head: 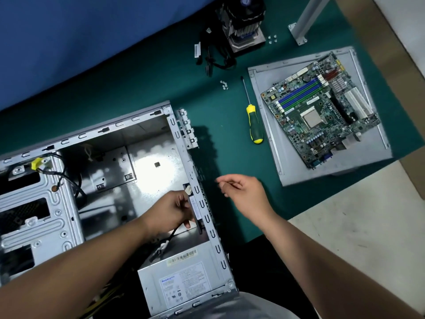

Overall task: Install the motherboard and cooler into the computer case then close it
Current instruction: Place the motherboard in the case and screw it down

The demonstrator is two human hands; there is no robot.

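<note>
The open computer case (138, 120) lies on its side at the left, its inside bare where a board would sit. My left hand (170, 212) reaches into it at the right wall and grips a flat dark part (195, 210) with a black cable, pressed against that wall. My right hand (243, 192) hovers just outside the case over the mat, fingers loosely curled and holding nothing. The motherboard (319, 109) lies on the grey side panel (276, 162) at the right. The cooler (246, 24) with its fan stands at the far edge of the table.
A yellow-and-green screwdriver (254, 125) lies between case and panel. Small screws (223, 85) sit near its tip, and more screws (272, 39) beside the cooler. Loose black cables (213, 61) lie left of the cooler. The power supply (184, 282) fills the case's near corner. A metal post (305, 21) stands far right.
</note>
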